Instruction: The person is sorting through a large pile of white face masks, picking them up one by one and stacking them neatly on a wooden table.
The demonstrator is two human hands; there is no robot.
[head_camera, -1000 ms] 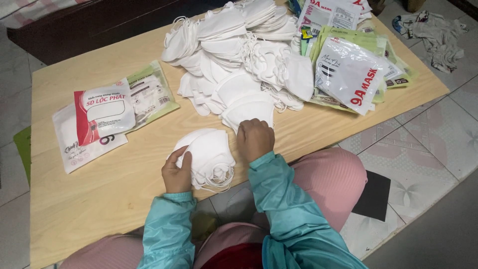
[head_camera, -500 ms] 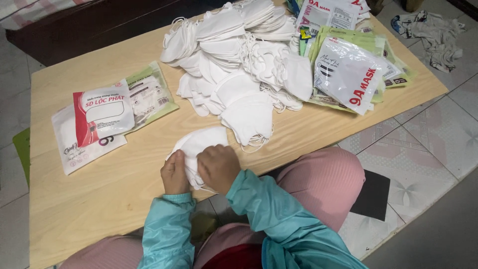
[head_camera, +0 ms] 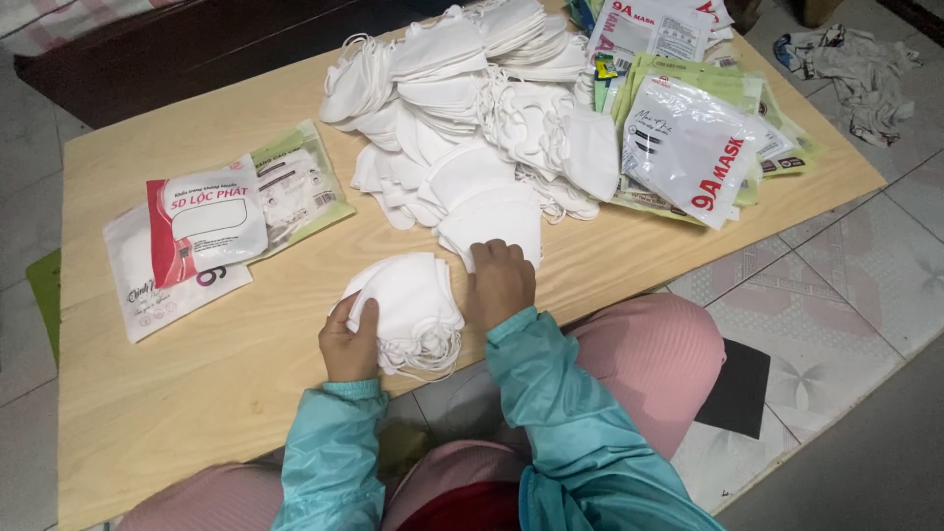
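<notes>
**Both hands low, knuckles up**

My left hand [head_camera: 349, 339] is curled, fingers bent in a loose grip, thumb side toward centre, wrist coming out of a teal sleeve. My right hand [head_camera: 501, 283] sits just ahead and to the right, back of hand up, fingers bent down at the tips. Forearms angle in from my body, elbows bent, hands near but apart.

place: home floor workspace | evidence: low wooden table [head_camera: 177, 413], tiled floor [head_camera: 846, 295], heaped white masks [head_camera: 472, 108], packaging pouches [head_camera: 688, 138]

Mask pile [head_camera: 472, 118] behind mask stack [head_camera: 413, 305]
</notes>
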